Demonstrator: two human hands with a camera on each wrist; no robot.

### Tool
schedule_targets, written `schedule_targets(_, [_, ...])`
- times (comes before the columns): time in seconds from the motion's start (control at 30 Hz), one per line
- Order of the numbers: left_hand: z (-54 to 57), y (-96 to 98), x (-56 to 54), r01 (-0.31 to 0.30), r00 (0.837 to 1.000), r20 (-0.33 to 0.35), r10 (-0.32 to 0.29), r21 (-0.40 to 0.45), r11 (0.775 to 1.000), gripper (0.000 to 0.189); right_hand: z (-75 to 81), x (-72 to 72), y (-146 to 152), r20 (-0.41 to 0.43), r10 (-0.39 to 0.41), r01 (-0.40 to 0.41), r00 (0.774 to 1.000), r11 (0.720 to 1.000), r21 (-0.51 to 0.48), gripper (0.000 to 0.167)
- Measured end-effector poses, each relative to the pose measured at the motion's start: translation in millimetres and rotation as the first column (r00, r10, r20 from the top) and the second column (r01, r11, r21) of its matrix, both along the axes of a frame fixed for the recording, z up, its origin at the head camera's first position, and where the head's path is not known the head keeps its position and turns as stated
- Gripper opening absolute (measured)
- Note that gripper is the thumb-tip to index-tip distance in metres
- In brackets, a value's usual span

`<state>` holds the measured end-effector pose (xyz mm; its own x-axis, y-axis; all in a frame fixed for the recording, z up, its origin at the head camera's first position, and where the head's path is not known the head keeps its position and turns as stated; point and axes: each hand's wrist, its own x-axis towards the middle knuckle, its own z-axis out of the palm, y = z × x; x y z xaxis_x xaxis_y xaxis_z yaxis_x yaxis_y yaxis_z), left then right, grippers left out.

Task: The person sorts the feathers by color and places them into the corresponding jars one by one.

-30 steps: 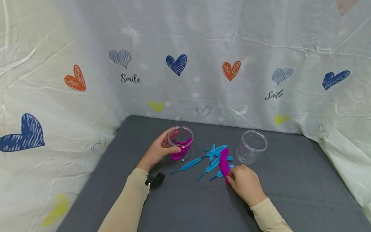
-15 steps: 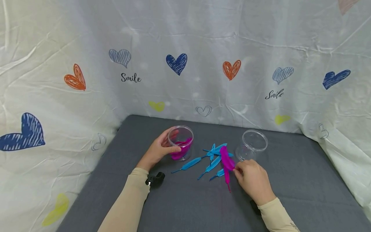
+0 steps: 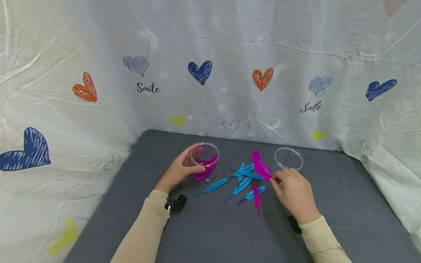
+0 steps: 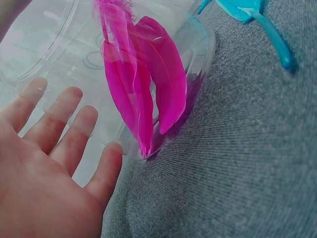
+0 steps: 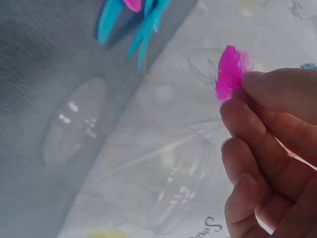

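My left hand [image 3: 179, 170] grips a clear plastic cup [image 3: 218, 155] standing on the cloth, thumb in front and fingers behind. Magenta feathers [image 4: 171, 82] lie inside that cup. Between the thumb and fingertips of my right hand [image 3: 292, 190] a magenta feather [image 3: 261, 166] is pinched by its lower end, held above the cloth with its tip up. Below it, another magenta feather [image 3: 257, 201] rests across a blue feather [image 3: 261, 190]. Several more blue feathers [image 3: 241, 186] overlap between the two hands.
Just beyond my right hand stands a second clear plastic cup [image 3: 289, 148], partly hidden by that hand. Grey cloth [image 3: 213, 233] covers the table. A white curtain [image 3: 230, 98] printed with hearts hangs along the back and sides.
My right hand has drawn one magenta feather off the pile and raised it up and to the right, uncovering the other magenta feather. The left hand and its cup stay put.
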<state>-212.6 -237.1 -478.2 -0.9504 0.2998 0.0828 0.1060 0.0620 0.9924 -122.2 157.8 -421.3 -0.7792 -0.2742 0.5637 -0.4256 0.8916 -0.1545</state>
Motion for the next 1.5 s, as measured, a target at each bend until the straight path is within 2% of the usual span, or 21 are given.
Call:
schedule_targets(0.4, [0.5, -0.8, 1.5, 0.001, 1.000, 0.001, -0.001, -0.014, 1.000, 0.085, 23.1, -25.5, -24, -0.067, 0.101, -0.101, 0.993, 0.995, 0.002, 0.011])
schedule_targets(0.73, [2.9, -1.2, 2.2, 0.007, 1.000, 0.018, -0.007, 0.005, 1.000, 0.086, 53.7, -49.2, -57, -0.029, 0.185, -0.184, 0.982, 0.982, 0.034, 0.009])
schedule_targets(0.93, [2.8, -1.1, 3.0, 0.000, 1.000, 0.028, -0.001, 0.012, 1.000, 0.084, 68.6, -55.4, -75, -0.003, 0.236, -0.235, 0.972, 0.969, 0.073, 0.009])
schedule_targets(1.17, [3.3, -0.6, 2.2, -0.006, 1.000, 0.015, 0.007, -0.022, 1.000, 0.084, 72.5, -60.4, -89, -0.005, 0.256, -0.255, 0.967, 0.963, 0.082, 0.009])
schedule_targets(1.5, [1.9, -1.4, 3.7, -0.004, 1.000, 0.012, 0.004, -0.021, 1.000, 0.086, 73.8, -65.3, -119, -0.067, 0.284, -0.277, 0.956, 0.955, 0.106, 0.012])
